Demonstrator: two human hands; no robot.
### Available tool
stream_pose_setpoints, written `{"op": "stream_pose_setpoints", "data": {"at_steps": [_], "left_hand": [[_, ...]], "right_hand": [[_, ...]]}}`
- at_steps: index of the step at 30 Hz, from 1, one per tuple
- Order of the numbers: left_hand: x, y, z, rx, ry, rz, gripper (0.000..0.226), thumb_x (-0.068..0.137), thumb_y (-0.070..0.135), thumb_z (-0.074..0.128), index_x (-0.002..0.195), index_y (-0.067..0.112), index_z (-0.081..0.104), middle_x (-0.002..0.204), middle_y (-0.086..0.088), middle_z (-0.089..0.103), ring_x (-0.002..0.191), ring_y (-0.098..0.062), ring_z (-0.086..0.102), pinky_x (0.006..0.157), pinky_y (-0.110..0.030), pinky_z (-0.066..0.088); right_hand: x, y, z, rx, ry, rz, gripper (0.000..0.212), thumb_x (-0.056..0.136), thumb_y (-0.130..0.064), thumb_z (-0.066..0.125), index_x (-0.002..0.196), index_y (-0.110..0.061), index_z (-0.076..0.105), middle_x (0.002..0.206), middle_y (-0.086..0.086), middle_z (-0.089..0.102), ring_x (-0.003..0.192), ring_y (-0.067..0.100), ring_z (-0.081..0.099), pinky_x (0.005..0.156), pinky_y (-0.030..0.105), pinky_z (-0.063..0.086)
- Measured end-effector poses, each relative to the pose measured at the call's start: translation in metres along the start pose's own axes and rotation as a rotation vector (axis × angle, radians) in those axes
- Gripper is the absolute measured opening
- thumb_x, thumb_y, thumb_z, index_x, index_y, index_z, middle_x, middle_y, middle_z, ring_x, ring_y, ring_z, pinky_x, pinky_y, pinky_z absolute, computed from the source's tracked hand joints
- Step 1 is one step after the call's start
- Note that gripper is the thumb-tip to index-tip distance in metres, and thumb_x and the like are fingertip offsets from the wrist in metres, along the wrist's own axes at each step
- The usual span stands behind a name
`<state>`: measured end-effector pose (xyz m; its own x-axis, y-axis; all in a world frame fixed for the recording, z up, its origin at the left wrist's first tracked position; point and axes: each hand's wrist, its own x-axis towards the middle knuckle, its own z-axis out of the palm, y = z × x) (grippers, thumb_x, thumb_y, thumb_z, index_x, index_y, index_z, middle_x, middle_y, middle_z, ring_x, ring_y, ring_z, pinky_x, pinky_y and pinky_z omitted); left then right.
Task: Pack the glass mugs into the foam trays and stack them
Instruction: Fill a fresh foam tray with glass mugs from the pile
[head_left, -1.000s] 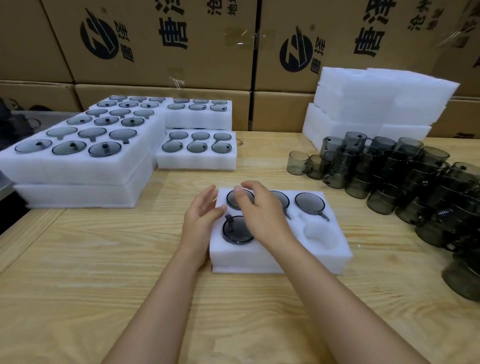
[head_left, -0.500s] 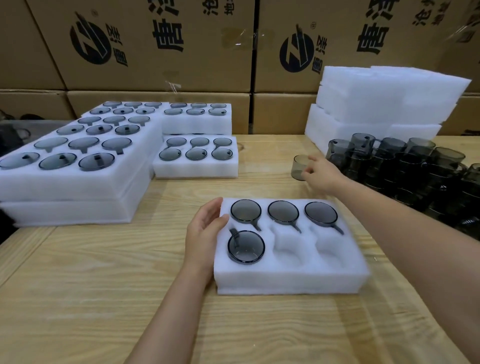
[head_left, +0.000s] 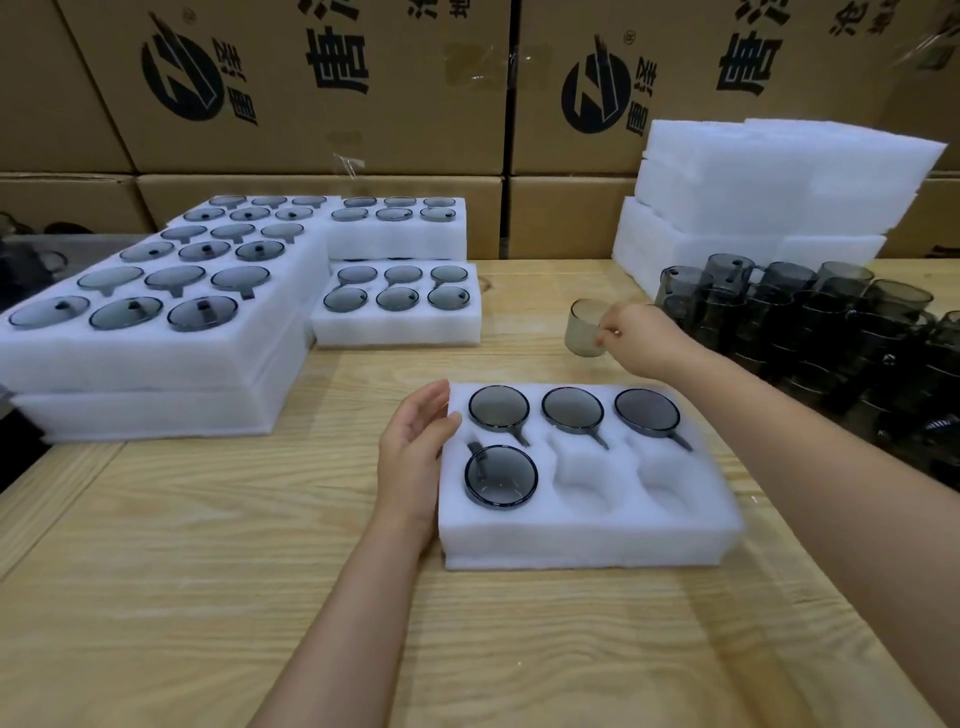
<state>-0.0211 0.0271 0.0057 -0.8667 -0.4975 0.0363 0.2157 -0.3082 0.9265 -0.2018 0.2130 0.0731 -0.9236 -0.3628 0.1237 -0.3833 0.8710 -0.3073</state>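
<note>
A white foam tray (head_left: 587, 540) lies on the wooden table in front of me. Several smoky glass mugs sit in its pockets, three in the far row and one (head_left: 501, 476) at the near left; two near pockets (head_left: 582, 480) are bare. My left hand (head_left: 415, 457) rests with relaxed fingers against the tray's left side. My right hand (head_left: 641, 338) reaches beyond the tray and pinches the handle of a single glass mug (head_left: 584, 327) standing upright on the table.
A crowd of loose dark mugs (head_left: 831, 332) fills the right side of the table. Bare foam trays (head_left: 769, 192) are piled behind them. Filled trays (head_left: 156, 322) are stacked at the left and middle back (head_left: 397, 312). Cardboard boxes (head_left: 322, 88) wall the rear.
My right hand left the tray, reached right and back to the lone mug, and now grips its handle. My left hand stayed at the tray's left side.
</note>
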Motion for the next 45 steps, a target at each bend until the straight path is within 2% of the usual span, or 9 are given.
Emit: {"op": "stream_pose_setpoints", "data": {"at_steps": [3,7,12,20,25,28,34,39,45], "left_hand": [[-0.004,0.006,0.003,-0.005,0.006,0.045,0.031,0.085,-0.004,0.057,0.107,0.017,0.064,0.116,-0.004,0.064,0.109,-0.018,0.061,0.085,-0.028,0.051],[-0.022,0.019,0.003,0.333,-0.06,0.429,0.037,0.073,0.011,0.058,0.11,0.013,0.063,0.116,-0.002,0.065,0.116,-0.019,0.057,0.102,-0.039,0.043],[-0.047,0.028,0.01,0.846,-0.4,0.769,0.056,0.074,0.039,0.057,0.126,0.019,0.054,0.124,0.007,0.06,0.12,-0.011,0.051,0.113,-0.046,0.025],[-0.048,0.024,0.019,0.875,-0.47,0.611,0.073,0.077,0.045,0.064,0.141,0.019,0.041,0.125,0.01,0.057,0.116,-0.009,0.054,0.101,-0.038,0.041],[-0.049,0.021,0.022,0.752,-0.385,0.597,0.056,0.071,0.045,0.067,0.122,0.038,0.046,0.113,0.024,0.059,0.104,0.0,0.059,0.082,-0.017,0.046],[-0.051,0.018,0.025,0.713,-0.282,0.595,0.053,0.065,0.046,0.071,0.108,0.049,0.04,0.106,0.021,0.058,0.101,0.005,0.057,0.079,-0.011,0.045],[-0.05,0.014,0.026,0.854,-0.3,0.576,0.066,0.056,0.039,0.078,0.095,0.056,0.027,0.11,0.01,0.052,0.095,-0.006,0.056,0.076,-0.042,0.051],[-0.051,0.015,0.024,0.888,-0.388,0.526,0.079,0.053,0.055,0.075,0.117,0.046,0.029,0.12,0.012,0.053,0.1,-0.006,0.06,0.08,-0.04,0.053],[-0.049,0.016,0.019,1.004,-0.444,0.564,0.087,0.069,0.051,0.075,0.142,0.031,0.03,0.129,0.017,0.05,0.108,0.001,0.055,0.093,-0.031,0.046]], "right_hand": [[-0.038,-0.005,-0.011,0.069,0.245,-0.099,0.03,0.093,-0.018,0.051,0.082,0.006,0.065,0.104,0.012,0.061,0.093,0.028,0.056,0.081,0.033,0.043],[-0.111,-0.018,-0.016,0.338,0.555,-0.138,0.027,0.084,-0.023,0.068,0.066,-0.003,0.064,0.086,-0.001,0.061,0.077,0.012,0.055,0.068,0.017,0.037],[-0.161,-0.047,0.004,0.508,0.611,-0.276,0.023,0.076,-0.011,0.076,0.059,-0.003,0.062,0.079,-0.001,0.059,0.073,0.011,0.056,0.067,0.02,0.042],[-0.182,-0.055,0.023,0.647,0.539,-0.449,0.017,0.075,-0.011,0.071,0.061,-0.005,0.063,0.078,0.003,0.058,0.077,0.008,0.055,0.073,0.015,0.04],[-0.184,-0.063,0.03,0.715,0.57,-0.364,0.021,0.074,-0.016,0.075,0.063,-0.004,0.061,0.097,0.002,0.059,0.095,0.004,0.055,0.086,0.015,0.04],[-0.183,-0.066,0.032,0.89,0.507,-0.222,0.026,0.068,-0.021,0.083,0.077,-0.013,0.059,0.105,-0.003,0.054,0.102,0.01,0.056,0.089,0.028,0.049],[-0.182,-0.073,0.043,0.878,0.446,-0.14,0.057,0.058,-0.032,0.085,0.106,-0.028,0.056,0.106,-0.011,0.049,0.099,0.002,0.053,0.085,0.014,0.045],[-0.177,-0.066,0.036,0.855,0.415,-0.175,0.063,0.067,-0.031,0.081,0.12,-0.034,0.048,0.112,-0.019,0.048,0.106,-0.005,0.05,0.092,0.016,0.044],[-0.169,-0.031,0.013,0.896,0.132,-0.202,0.061,0.075,-0.012,0.076,0.124,-0.037,0.049,0.113,-0.011,0.053,0.104,0.006,0.058,0.097,0.026,0.047]]}}
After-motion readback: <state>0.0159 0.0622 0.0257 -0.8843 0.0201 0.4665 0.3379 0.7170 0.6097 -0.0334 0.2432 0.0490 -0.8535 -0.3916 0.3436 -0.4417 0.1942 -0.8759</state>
